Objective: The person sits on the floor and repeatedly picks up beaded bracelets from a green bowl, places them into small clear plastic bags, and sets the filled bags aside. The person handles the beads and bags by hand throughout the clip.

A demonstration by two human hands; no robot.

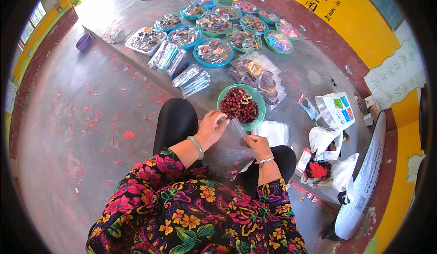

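Note:
Both my hands hold a small clear plastic bag (234,131) between them, above my lap. My left hand (210,127), with a pale green bangle on the wrist, pinches the bag's upper left edge. My right hand (257,145), with a thin bracelet, grips its lower right corner. Just beyond the bag sits a green bowl (259,100) full of dark red bead bracelets (239,105) on a low grey ledge.
Several blue and green plates of trinkets (214,51) and a white tray (145,40) line the ledge, with packs of clear bags (191,79). White plastic bags (334,113) and a red item (317,170) lie right. A purple bowl (83,41) sits far left.

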